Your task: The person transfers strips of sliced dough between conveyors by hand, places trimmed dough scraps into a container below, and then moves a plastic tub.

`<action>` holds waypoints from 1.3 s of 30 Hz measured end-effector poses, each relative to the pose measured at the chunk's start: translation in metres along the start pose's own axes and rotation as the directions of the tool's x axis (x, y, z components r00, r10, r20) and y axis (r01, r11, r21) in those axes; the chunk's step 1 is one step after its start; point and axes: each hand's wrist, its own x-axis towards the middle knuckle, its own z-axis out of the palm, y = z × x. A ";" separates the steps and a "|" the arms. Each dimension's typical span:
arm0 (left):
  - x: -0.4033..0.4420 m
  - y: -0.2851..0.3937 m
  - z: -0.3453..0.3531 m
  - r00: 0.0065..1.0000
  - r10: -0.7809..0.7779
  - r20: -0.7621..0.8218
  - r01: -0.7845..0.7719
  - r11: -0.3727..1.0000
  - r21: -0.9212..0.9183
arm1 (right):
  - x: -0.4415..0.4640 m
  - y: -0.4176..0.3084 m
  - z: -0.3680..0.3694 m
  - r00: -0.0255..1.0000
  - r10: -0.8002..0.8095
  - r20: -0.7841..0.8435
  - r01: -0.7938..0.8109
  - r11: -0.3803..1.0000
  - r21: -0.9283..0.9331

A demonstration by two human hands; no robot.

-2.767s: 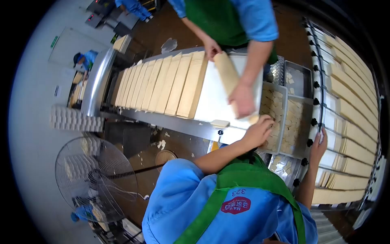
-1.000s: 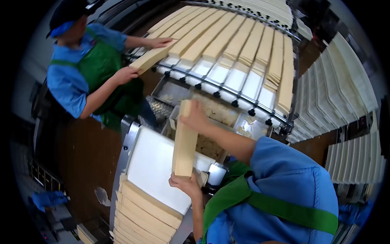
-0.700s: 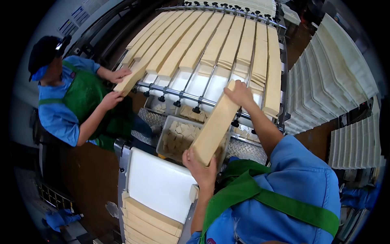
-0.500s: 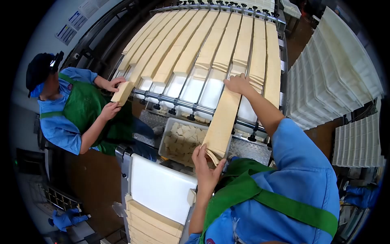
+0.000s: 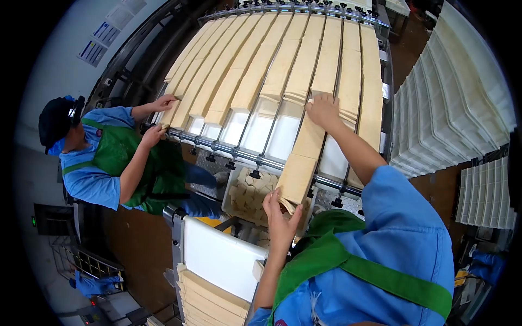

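Note:
A long stack of thin pale-yellow sheets [image 5: 297,176] slopes from the conveyor table over its front rail towards me. A crosswise seam divides it near the rail. My left hand [image 5: 281,217] grips the near end between thumb and fingers, where the layered edges fan slightly apart. My right hand [image 5: 324,111] is closed over the far end, beside the neighbouring strips; its fingertips are partly hidden. Similar strips [image 5: 302,65] lie side by side in lanes between thin metal rods, with white belt [image 5: 258,127] showing at their near ends.
A bin of cut scraps [image 5: 247,193] stands below the front rail [image 5: 228,146]. At left, a co-worker [image 5: 117,152] has both hands on a short strip. A white belt [image 5: 217,244] with layered sheets runs near me. Stacked white crates [image 5: 451,103] stand at right.
The stack in my hands has moved up the table, and a seam now shows across it. The co-worker's hands have lowered a short block onto the leftmost lane.

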 end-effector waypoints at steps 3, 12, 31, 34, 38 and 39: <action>0.009 0.001 0.007 1.000 -0.009 0.026 0.009 1.000 0.003 | -0.004 0.004 -0.006 0.997 -0.030 -0.072 0.027 0.999 -0.045; 0.035 -0.012 0.031 0.992 0.089 0.089 -0.091 0.996 0.013 | -0.117 -0.011 -0.012 0.830 -0.467 -0.305 0.544 0.555 0.630; -0.127 -0.169 -0.025 0.996 0.027 0.082 -0.075 0.734 0.675 | -0.185 -0.015 -0.014 0.468 -0.704 -0.535 0.867 0.483 0.123; -0.139 -0.182 -0.024 0.954 -0.088 0.288 -0.145 0.705 0.695 | -0.185 -0.014 -0.011 0.501 -0.718 -0.483 0.862 0.461 0.209; -0.142 -0.179 -0.020 0.963 -0.014 0.268 -0.176 0.723 0.668 | -0.184 -0.013 -0.001 0.502 -0.727 -0.468 0.860 0.478 0.179; -0.143 -0.179 -0.020 0.961 -0.049 0.273 -0.160 0.705 0.691 | -0.185 -0.015 -0.001 0.497 -0.723 -0.481 0.860 0.482 0.165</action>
